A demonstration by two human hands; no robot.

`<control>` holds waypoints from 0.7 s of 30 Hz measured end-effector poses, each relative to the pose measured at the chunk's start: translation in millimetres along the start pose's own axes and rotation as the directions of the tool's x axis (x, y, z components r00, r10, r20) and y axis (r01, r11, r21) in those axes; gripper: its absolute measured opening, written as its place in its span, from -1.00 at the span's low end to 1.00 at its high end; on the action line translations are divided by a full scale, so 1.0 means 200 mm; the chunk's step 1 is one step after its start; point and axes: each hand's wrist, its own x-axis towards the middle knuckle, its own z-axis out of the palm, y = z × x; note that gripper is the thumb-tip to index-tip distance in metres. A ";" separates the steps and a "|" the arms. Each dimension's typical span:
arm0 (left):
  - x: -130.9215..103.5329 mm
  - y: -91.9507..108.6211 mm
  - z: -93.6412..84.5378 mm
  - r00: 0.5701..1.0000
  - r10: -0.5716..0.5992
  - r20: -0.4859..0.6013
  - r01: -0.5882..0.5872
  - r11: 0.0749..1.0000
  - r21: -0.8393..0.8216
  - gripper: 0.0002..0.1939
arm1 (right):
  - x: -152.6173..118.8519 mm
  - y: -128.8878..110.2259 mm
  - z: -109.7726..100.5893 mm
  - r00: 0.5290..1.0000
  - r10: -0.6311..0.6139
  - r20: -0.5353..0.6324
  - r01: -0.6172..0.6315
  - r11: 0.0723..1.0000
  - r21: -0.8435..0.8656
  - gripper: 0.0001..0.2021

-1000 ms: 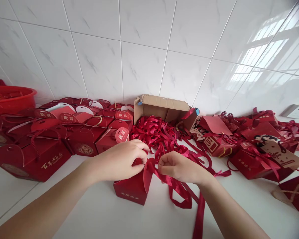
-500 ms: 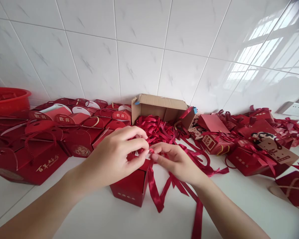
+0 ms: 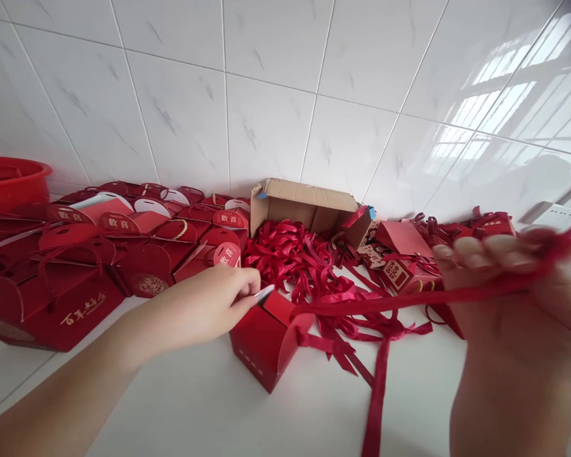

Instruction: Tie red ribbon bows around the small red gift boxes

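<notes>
Tautly, a red ribbon (image 3: pixel 390 303) runs from a small box (image 3: pixel 261 339) to the right hand (image 3: pixel 518 311)

The ribbon's long axis lies left to right, rising gently from the box's right-hand flap to the raised right hand, whose palm faces the camera. That hand is blurred, but its grip is closed around the ribbon, which crosses the palm below the bent fingers. The small box stands upright on the white table (image 3: pixel 314 422), near the middle of the view; its lettered side is turned forward and its lower front edge slants down to the right. The left hand (image 3: pixel 219 301) has thumb and forefinger pinched on the pale edge at the box's top. What the small box contains cannot be made out.

Behind, a cardboard box (image 3: pixel 309 192) opens toward the camera, with a heap of ribbons (image 3: pixel 295 251) partly inside it and partly spilled out in front. At far left, a red basin (image 3: pixel 28 168) has red things (image 3: pixel 0 173) in it, too indistinct to name. Handled boxes (image 3: pixel 83 304) crowd the table on the left; a patterned box (image 3: pixel 400 274) sits beyond the ribbons on the right, near the wall (image 3: pixel 271 127).
</notes>
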 end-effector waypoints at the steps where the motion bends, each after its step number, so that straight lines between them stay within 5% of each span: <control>1: 0.03 0.01 0.00 0.999 -0.038 0.024 0.039 0.998 -0.055 -0.72 | -0.01 0.03 0.01 0.995 0.050 0.081 -0.048 0.999 -0.023 -0.90; 3: 0.07 0.03 0.02 0.996 -0.076 0.038 0.081 0.982 -0.168 -0.74 | -0.04 0.11 0.06 0.932 0.216 0.292 -0.179 0.973 -0.148 -0.84; 5: 0.11 0.04 0.03 0.995 -0.078 0.058 0.090 0.964 -0.251 -0.73 | -0.08 0.20 0.14 0.788 0.415 0.454 -0.255 0.892 -0.372 -0.79; 7: 0.12 0.05 0.04 0.992 -0.081 0.095 0.105 0.951 -0.289 -0.67 | -0.13 0.28 0.21 0.674 0.536 0.509 -0.221 0.803 -0.553 -0.79; 9: 0.13 0.04 0.04 0.986 -0.088 0.144 0.128 0.946 -0.299 -0.62 | -0.17 0.34 0.26 0.613 0.611 0.501 -0.214 0.738 -0.640 -0.79; 21: 0.10 0.07 0.06 0.992 -0.042 0.122 0.085 0.924 -0.373 -0.62 | -0.25 0.46 0.31 0.585 0.664 0.465 -0.247 0.692 -0.678 -0.83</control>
